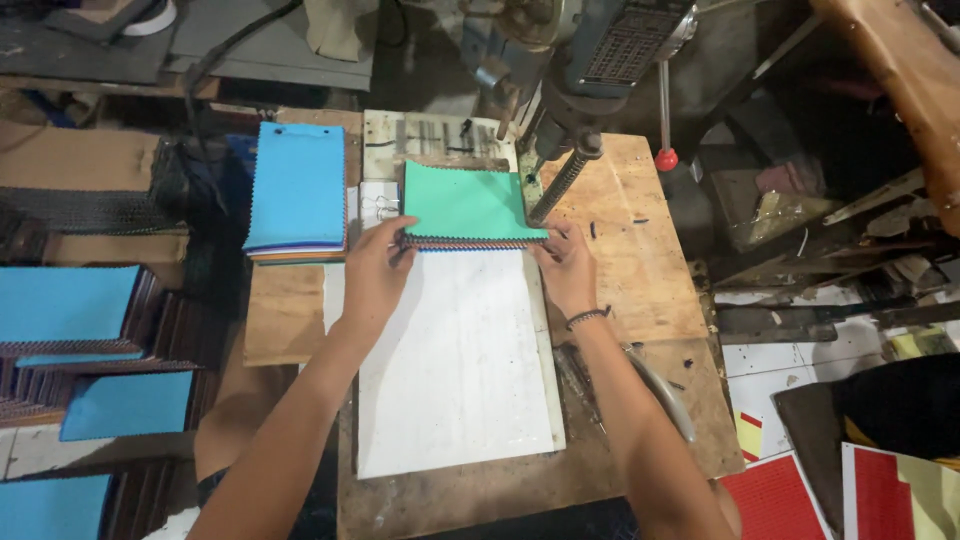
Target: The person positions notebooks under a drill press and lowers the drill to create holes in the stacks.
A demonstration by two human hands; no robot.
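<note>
Head view looks down on a stack (470,208) of fabric swatches, green on top, lying just above the centre of the frame on a white board (455,370). Left hand (378,268) pinches the stack's near left corner, fingers closed on the zigzag edge; right hand (567,265) presses the near right corner, its grip likewise closed on the stack. Holding both corners squares the layers and, it seems, keeps the far right corner steady under the drill bit (556,187) that slants down to it from the drill press (590,60) at upper centre (whether the bit touches the stack cannot be told). A second stack (297,190), blue on top, sits just left of the green one, apart from it. More blue stacks (68,308) lie at the left edge of the frame, well apart. The bench (640,260) is scuffed plywood, marked and stained, with the white board laid over its middle. Around it the room is a dim, cluttered workshop: red sheets (775,500) at lower right, a red-knobbed lever (665,158) right of the press, and scrap beyond.
</note>
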